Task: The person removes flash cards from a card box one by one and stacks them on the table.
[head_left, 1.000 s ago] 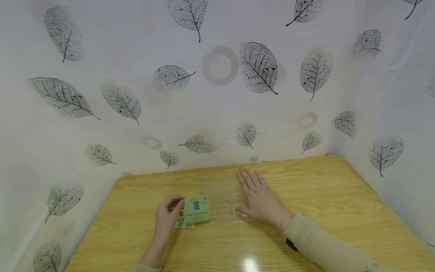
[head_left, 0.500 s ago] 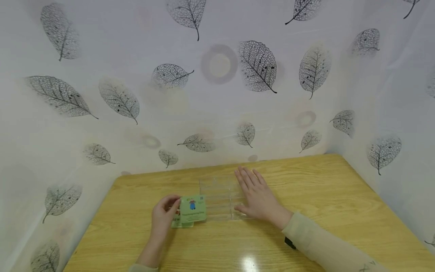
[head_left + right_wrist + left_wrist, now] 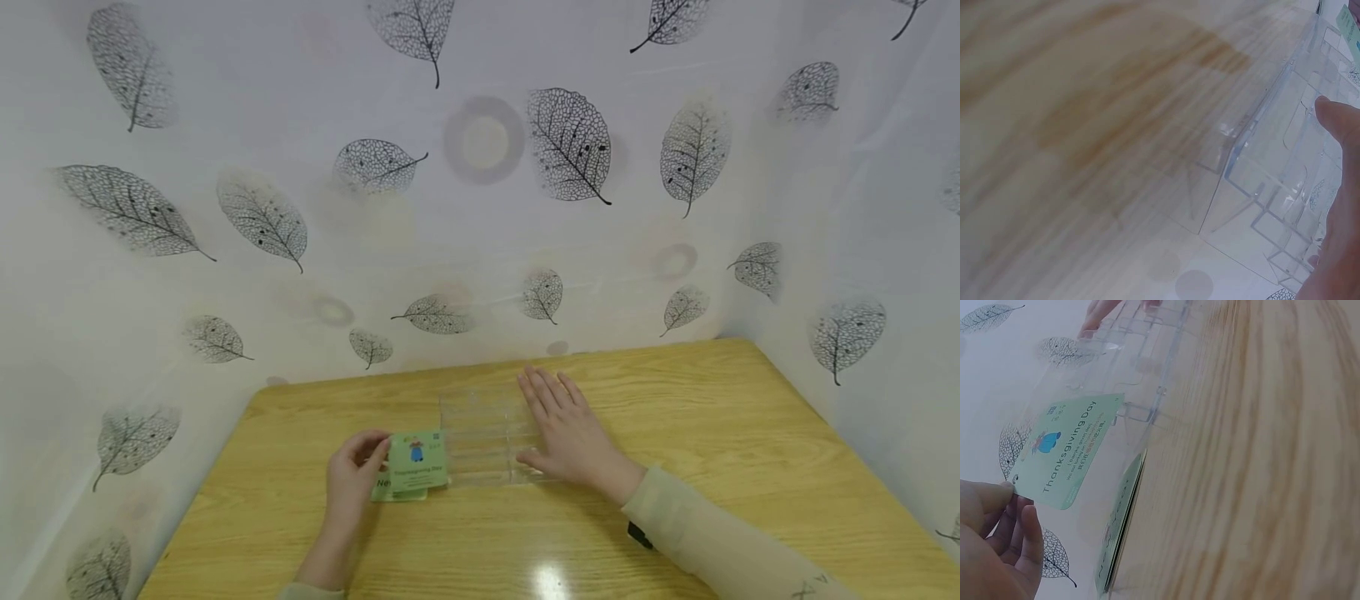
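A green card (image 3: 417, 458) printed "Thanksgiving Day" is pinched between the thumb and fingers of my left hand (image 3: 350, 479). In the left wrist view the card (image 3: 1066, 450) tilts above a small stack of green cards (image 3: 1121, 519), whose top one reads "New Year". In the head view that stack (image 3: 401, 496) lies on the table, partly covered by the held card. Right of it stands a clear plastic compartment organizer (image 3: 474, 410). My right hand (image 3: 573, 437) rests on the organizer's right side, fingers straight. The right wrist view shows its thumb over the clear organizer (image 3: 1272, 162).
The wooden table (image 3: 480, 542) extends around both hands, with a light reflection near its front. A white leaf-patterned curtain (image 3: 315, 108) rises behind the table and along both sides.
My left hand has shifted slightly left with the Thanksgiving Day card, which now hides more of the stack's print. The right hand and the organizer stay in place.
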The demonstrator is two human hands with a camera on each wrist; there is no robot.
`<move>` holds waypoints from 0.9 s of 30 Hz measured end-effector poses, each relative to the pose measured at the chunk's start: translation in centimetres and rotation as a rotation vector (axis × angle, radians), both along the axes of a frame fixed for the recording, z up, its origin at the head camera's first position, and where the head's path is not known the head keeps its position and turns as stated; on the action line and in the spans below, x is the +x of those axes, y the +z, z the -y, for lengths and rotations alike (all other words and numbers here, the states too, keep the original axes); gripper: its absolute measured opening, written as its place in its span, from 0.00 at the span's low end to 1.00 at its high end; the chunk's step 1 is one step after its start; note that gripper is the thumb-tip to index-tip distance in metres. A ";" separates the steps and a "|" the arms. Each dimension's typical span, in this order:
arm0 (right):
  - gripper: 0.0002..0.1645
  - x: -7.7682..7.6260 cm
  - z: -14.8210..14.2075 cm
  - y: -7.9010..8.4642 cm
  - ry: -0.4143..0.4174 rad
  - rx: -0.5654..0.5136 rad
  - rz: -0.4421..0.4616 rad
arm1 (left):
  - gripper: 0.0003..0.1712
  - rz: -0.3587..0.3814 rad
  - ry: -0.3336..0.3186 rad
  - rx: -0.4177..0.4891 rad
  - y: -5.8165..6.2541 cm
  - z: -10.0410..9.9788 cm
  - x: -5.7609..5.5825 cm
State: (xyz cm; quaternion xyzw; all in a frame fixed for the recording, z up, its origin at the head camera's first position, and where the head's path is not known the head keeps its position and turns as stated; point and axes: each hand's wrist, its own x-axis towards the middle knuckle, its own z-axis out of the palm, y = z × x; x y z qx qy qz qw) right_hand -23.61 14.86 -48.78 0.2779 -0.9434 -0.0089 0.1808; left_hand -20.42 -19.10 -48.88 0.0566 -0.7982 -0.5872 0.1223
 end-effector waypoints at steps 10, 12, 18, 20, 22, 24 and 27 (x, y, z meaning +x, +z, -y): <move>0.74 0.0 0.0 0.1 -0.017 0.017 0.026 | 0.10 0.048 0.037 -0.023 0.1 0.6 -0.1; 0.74 0.0 0.0 0.1 -0.022 0.022 0.031 | 0.11 0.055 0.036 -0.020 0.2 0.7 -0.1; 0.74 0.0 0.0 0.2 -0.020 0.021 0.026 | 0.12 0.072 0.040 -0.022 0.2 0.9 -0.1; 0.74 0.0 0.0 0.2 -0.020 0.021 0.027 | 0.11 0.079 0.043 -0.029 0.3 1.0 0.0; 0.74 0.0 0.0 0.1 -0.020 0.022 0.029 | 0.11 0.085 0.047 -0.035 0.3 1.1 0.0; 0.74 0.0 0.0 0.1 -0.021 0.023 0.034 | 0.11 0.086 0.048 -0.037 0.2 1.2 0.0; 0.74 -0.1 0.0 0.1 -0.023 0.024 0.040 | 0.11 0.089 0.050 -0.043 0.1 1.4 -0.1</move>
